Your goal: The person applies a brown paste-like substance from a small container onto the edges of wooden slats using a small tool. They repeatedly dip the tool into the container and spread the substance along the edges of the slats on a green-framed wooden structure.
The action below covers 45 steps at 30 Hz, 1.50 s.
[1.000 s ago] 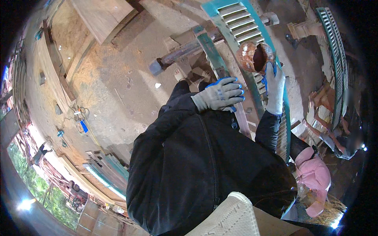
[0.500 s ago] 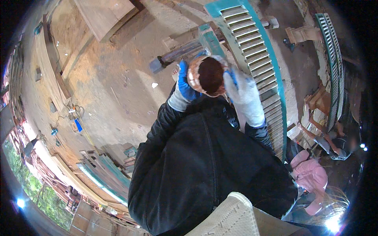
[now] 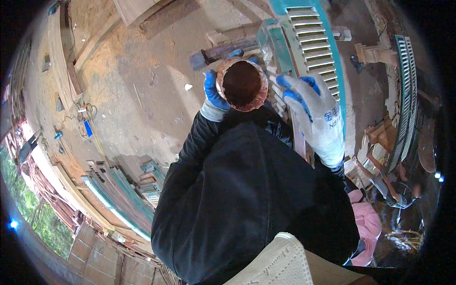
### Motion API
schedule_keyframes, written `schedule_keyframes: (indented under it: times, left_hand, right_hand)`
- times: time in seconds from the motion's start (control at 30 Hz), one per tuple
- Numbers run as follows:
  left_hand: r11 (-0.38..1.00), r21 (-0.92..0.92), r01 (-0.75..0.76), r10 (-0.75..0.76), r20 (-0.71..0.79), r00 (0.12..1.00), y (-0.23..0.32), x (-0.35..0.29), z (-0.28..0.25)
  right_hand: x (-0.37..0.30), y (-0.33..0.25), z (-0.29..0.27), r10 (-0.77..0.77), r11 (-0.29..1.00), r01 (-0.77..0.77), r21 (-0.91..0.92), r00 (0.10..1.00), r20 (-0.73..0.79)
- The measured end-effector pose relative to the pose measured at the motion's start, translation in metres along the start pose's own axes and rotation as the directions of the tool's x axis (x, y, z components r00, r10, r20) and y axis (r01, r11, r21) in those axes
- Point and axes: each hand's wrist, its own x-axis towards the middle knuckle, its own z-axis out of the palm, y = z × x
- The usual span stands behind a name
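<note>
My left hand (image 3: 214, 97), in a blue and light grey work glove, grips a round open-topped can (image 3: 257, 103). Its rim is stained and mottled reddish brown, and its inside looks dark brown. Blue fingertips show past the can's far side. To the right of it, my right hand (image 3: 311, 104), in a matching glove, is apart from the can. Its fingers are bent but spread, with nothing visible in them. Beyond that hand lies a long teal-framed louvered shutter (image 3: 336, 52) with pale slats. A teal-painted wooden piece (image 3: 278, 45) sits just beyond the can.
Long planks (image 3: 61, 57) lie on the dirt floor (image 3: 142, 114) at the left, near cords and a blue item (image 3: 88, 128). More teal-edged boards (image 3: 118, 192) are stacked at lower left. Another louvered shutter (image 3: 403, 102) stands at far right, near a person (image 3: 396, 190) and a pink garment (image 3: 365, 223).
My right hand has drawn away from the can toward the right. The can, still in my left hand, has shifted slightly left, and its opening faces up more fully.
</note>
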Motion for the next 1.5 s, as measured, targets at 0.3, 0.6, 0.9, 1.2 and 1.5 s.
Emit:
schedule_keyframes:
  times: [0.3,0.6,0.9,1.2,1.5]
  left_hand:
    - [0.939,0.241,-0.245,0.185,0.249,0.951,0.004,0.005,0.003]
    - [0.932,0.276,-0.237,0.172,0.241,0.955,-0.001,0.005,-0.008]
    - [0.922,0.242,-0.301,0.23,0.283,0.931,-0.002,0.002,0.002]
    - [0.864,0.395,-0.311,0.239,0.22,0.946,0.003,-0.004,0.009]
    - [0.87,0.409,-0.275,0.214,0.191,0.958,-0.002,-0.006,0.013]
  right_hand:
    - [-0.008,-0.001,0.02,-0.208,0.948,0.207,-0.24,0.978,0.022]
    - [-0.004,-0.011,0.029,-0.263,0.853,0.321,-0.411,0.945,0.192]
    - [-0.012,0.012,0.046,-0.314,0.925,0.336,-0.179,0.939,0.138]
    - [-0.008,0.037,0.039,0.009,0.965,-0.083,0.249,0.958,0.286]
    - [-0.004,0.04,0.019,0.296,0.628,-0.568,0.532,0.807,0.512]
